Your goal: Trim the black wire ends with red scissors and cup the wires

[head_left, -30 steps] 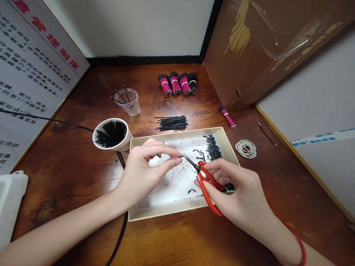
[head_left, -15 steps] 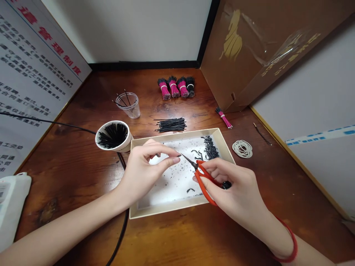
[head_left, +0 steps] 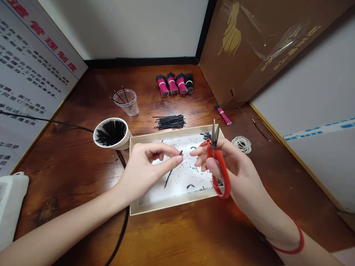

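Note:
Over the shallow cardboard tray [head_left: 166,207], my left hand [head_left: 154,162] pinches a thin black wire [head_left: 168,178] between thumb and index finger. One end of the wire pokes up past the fingertips and the rest slants down below the thumb. My right hand [head_left: 235,162] holds orange-handled scissors [head_left: 219,159] against the palm, with the blades pointing up and slightly apart. Its index and other fingertips reach toward the wire end without touching it. Black trimmings [head_left: 206,136] and small specks lie on the tray's white floor, partly hidden behind my right hand.
Left of the tray stands a paper cup [head_left: 127,137] packed with black wires, with a clear plastic cup [head_left: 133,109] behind it. Loose black wires [head_left: 169,122] lie beyond the tray. Banded pink-and-black bundles [head_left: 172,84], white rubber bands [head_left: 241,144] and a cardboard box [head_left: 249,48] are farther off.
The scissors have swung from pointing at my left fingertips to pointing upward in my right hand. My right fingers have opened toward the wire, and more of the wire shows below my left hand.

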A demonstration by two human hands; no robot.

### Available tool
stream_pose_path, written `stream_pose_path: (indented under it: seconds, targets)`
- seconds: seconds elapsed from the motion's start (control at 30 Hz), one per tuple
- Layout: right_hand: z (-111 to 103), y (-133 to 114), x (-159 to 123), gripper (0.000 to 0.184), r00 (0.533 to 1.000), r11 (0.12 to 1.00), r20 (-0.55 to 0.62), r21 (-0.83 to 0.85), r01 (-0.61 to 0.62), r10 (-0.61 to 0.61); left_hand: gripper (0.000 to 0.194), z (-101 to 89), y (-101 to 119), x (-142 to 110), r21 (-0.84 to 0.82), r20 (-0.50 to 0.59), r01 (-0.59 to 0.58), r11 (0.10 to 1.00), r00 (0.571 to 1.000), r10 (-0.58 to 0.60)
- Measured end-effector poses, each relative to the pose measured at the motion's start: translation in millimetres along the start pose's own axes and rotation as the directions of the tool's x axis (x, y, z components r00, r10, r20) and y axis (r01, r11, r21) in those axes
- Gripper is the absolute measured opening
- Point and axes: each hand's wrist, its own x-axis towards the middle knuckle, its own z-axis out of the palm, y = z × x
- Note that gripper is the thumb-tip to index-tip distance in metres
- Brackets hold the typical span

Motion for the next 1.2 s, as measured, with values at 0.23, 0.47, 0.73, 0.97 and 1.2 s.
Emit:
stream_pose_path:
  seconds: [0.23,0.47,0.73,0.97,1.2]
  targets:
    - [11,-3,-6,0.023,0.999,0.998,0.013,0.052,-0.039,0.038,0.008,5.3,1,-7,-0.093,0.122,0.098,0.991,0.989,-0.086]
    - [2,-3,-11,0.018,0.996,0.994,0.063,-0.083,0.069,-0.064,0.001,3.7,-3,-6,-0.056,0.024,0.004,0.998,1.000,-0.003]
    - [-8,14,-21,0.023,0.930,0.785,0.048,-0.522,0.334,-0.364,0.017,-1.0,-6,-4,0.178,-0.084,-0.368,0.913,0.918,0.387]
    - [-7,17,-20,0.019,0.936,0.779,0.027,-0.546,0.307,-0.350,0.017,-0.7,-7,-4,0.231,-0.073,-0.384,0.894,0.909,0.410]
    - [-6,19,-19,0.020,0.936,0.772,0.031,-0.556,0.307,-0.350,0.014,-1.0,-9,-4,0.256,-0.069,-0.378,0.889,0.911,0.407]
